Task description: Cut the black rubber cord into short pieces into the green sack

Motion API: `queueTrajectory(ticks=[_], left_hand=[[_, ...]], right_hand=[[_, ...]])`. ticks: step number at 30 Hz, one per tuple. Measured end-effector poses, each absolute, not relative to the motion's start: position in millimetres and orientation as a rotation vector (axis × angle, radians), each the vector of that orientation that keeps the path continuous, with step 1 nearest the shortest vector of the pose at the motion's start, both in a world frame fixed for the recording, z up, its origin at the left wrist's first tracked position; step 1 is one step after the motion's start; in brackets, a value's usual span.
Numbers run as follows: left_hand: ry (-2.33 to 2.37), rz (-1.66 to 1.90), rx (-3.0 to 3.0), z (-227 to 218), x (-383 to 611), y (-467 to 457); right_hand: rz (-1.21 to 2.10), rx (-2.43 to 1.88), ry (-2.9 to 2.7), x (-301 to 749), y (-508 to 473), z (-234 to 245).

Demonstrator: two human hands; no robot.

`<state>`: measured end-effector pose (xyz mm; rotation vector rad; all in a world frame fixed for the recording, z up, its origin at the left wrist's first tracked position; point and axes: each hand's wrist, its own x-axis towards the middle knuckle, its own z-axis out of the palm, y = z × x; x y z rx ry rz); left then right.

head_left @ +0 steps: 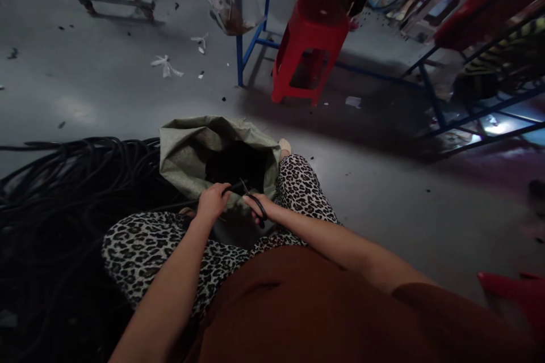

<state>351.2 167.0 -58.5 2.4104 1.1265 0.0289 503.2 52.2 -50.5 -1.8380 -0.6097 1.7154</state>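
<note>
Between my knees stands a pale green woven sack [183, 150], its mouth wide and its inside dark. My left hand [212, 202] is closed around a black rubber-like strip [233, 186], whose end points over the sack's near rim. In my right hand [260, 207] is a pair of scissors [259, 208] with black handles, my fingers in the loops. The blades reach toward the strip's end; whether they touch it I cannot tell. What lies at the bottom of the sack is too dark to make out.
A large heap of black hoses or cords [97, 181] lies to my left. Ahead stands a red plastic stool [315, 17] beside a blue metal frame [239, 51] with a hanging clear bag [230, 5]. White scraps [165, 64] litter the grey floor. Another person sits beyond the stool.
</note>
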Motion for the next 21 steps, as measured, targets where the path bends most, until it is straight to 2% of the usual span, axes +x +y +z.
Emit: queueTrajectory(ticks=[11, 21], left_hand=[[1.311, -0.091, 2.457, -45, 342, 174], [1.311, -0.12, 2.473, -51, 342, 177]], right_hand=[[1.58, -1.924, -0.668, 508, 54, -55], [1.654, -1.952, -0.61, 512, 53, -56]])
